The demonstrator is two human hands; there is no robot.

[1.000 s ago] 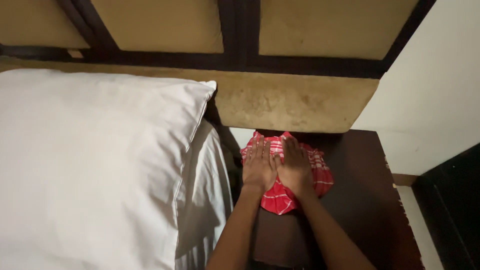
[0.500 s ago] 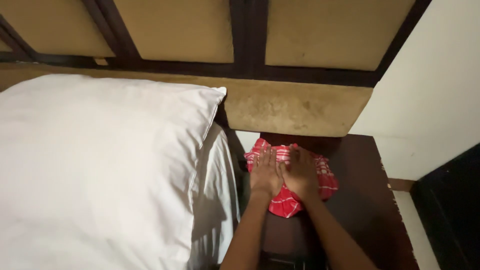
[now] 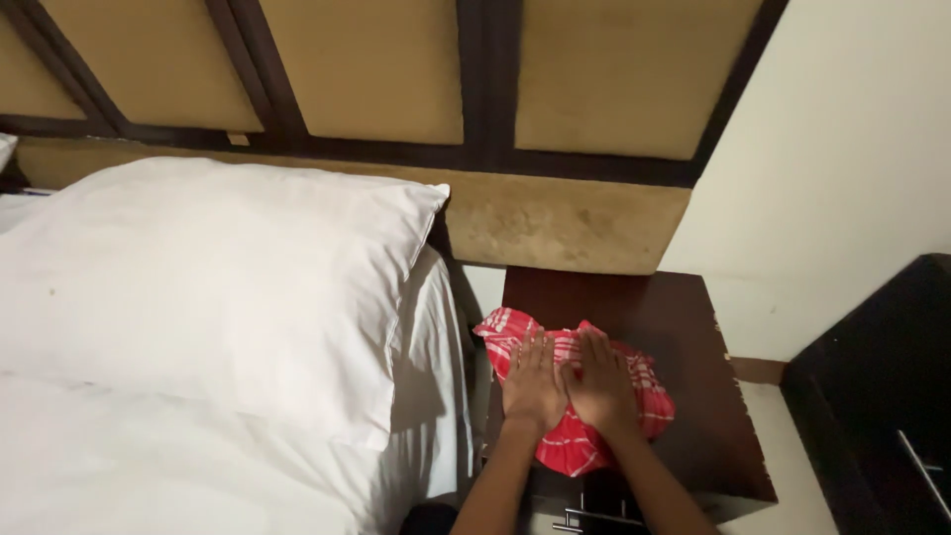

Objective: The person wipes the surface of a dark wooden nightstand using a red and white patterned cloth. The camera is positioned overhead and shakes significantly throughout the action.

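While both hands are lying flat, fingers spread, the left hand and right hand are pressing a red checked cloth. It is resting on the dark wooden surface, lower right of centre, beside the white pillow.

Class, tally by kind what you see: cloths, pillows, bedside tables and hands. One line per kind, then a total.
Red checked cloth: 1
White pillow: 1
Dark wooden bedside table: 1
Hands flat on the cloth, left hand and right hand: 2
Total: 5
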